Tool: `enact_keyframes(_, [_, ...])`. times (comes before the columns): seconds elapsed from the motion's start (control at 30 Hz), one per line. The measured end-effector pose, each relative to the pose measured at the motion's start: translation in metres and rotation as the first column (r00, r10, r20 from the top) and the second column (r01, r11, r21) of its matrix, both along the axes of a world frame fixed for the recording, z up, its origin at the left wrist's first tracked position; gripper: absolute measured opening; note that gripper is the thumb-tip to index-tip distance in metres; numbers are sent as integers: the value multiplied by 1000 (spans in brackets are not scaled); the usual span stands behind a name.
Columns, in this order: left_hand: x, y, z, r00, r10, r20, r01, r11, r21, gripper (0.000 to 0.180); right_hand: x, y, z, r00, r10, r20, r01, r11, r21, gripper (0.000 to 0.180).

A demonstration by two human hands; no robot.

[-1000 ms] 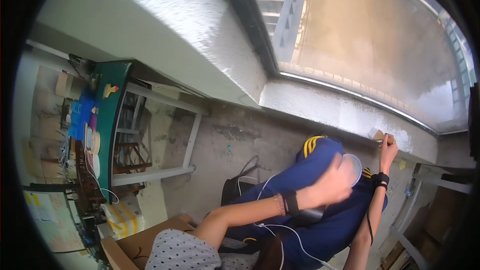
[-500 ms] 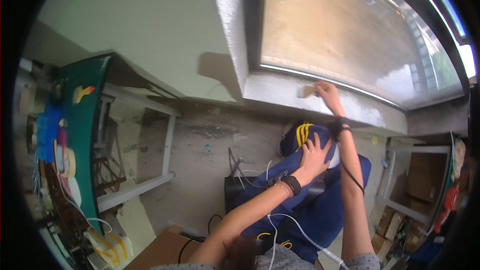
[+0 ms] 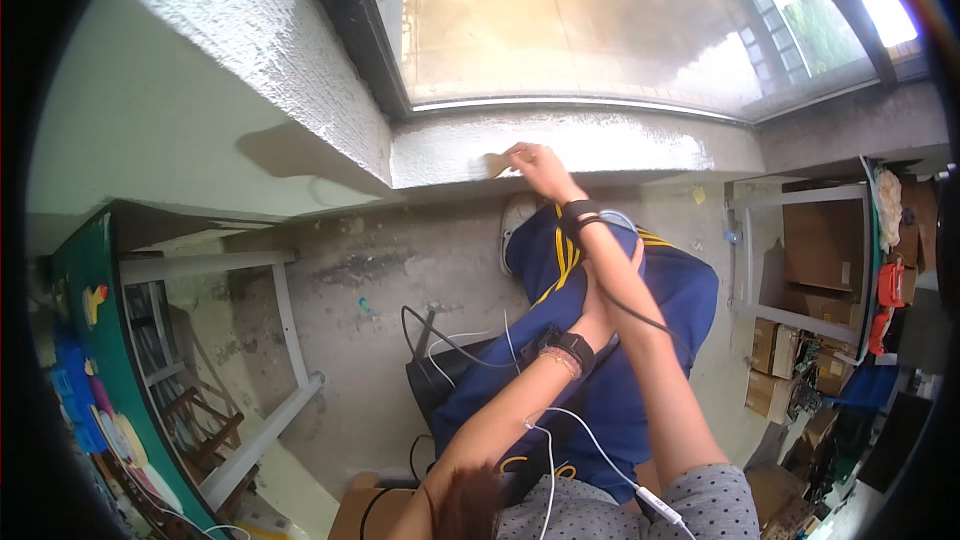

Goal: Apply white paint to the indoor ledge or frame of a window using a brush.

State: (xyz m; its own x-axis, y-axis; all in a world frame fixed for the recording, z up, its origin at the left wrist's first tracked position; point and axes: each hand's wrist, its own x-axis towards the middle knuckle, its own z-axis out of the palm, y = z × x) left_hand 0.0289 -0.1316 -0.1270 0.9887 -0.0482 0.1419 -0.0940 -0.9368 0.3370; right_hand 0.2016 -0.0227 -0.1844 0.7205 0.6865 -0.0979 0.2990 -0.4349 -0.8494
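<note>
My right hand (image 3: 540, 170) is closed on a small flat brush (image 3: 495, 165). Its bristles are against the white-painted ledge (image 3: 620, 143) below the window, near the ledge's left end. My left hand (image 3: 598, 292) rests over my lap, partly covered by my right forearm. Its fingers are around a pale round container (image 3: 618, 219), of which only the far rim shows clearly. What the container holds is hidden. Wet-looking white paint covers much of the ledge, with grey showing at its right end.
A green-topped table (image 3: 135, 370) with grey metal legs stands at left, bearing colourful pieces. At right is another metal-framed table (image 3: 805, 194) with cardboard boxes (image 3: 825, 245) beneath. White cables (image 3: 590, 437) hang across my lap. A large window (image 3: 600, 30) rises above the ledge.
The view has shifted right and forward. The brush has moved left along the ledge, close to the corner. My right forearm now crosses over my left hand, and the container's rim has come into sight.
</note>
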Motion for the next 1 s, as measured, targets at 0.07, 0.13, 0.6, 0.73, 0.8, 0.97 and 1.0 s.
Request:
enact_keyframes(0.07, [10, -8, -8, 1000, -9, -11, 9, 996, 87, 54, 25, -29, -6, 999, -41, 32, 42, 998, -47, 26])
enact_keyframes(0.13, [15, -12, 5, 989, 52, -139, -25, 981, 190, 53, 48, -64, -13, 997, -60, -49, 61, 998, 18, 25])
enact_keyframes(0.6, [27, -1, 23, 979, 52, -200, -54, 998, -8, 85, 143, -213, 26, 903, -152, 401, 317, 866, -387, 23])
enact_keyframes(0.73, [27, 27, 18, 968, 136, -213, -139, 990, -1, 83, 128, -196, 12, 821, -23, 571, 354, 806, -476, 17])
enact_keyframes(0.8, [34, 29, 23, 969, 157, -189, -168, 985, -42, 83, 124, -208, 18, 822, 15, 569, 317, 818, -480, 15])
enact_keyframes(0.97, [24, 88, 20, 918, 362, -162, -364, 931, 23, 82, 64, -110, 12, 901, 46, 432, 69, 966, -248, 17])
enact_keyframes(1.0, [24, 94, 20, 912, 377, -163, -382, 924, 2, 81, 64, -103, 11, 936, 2, 352, 71, 979, -193, 19])
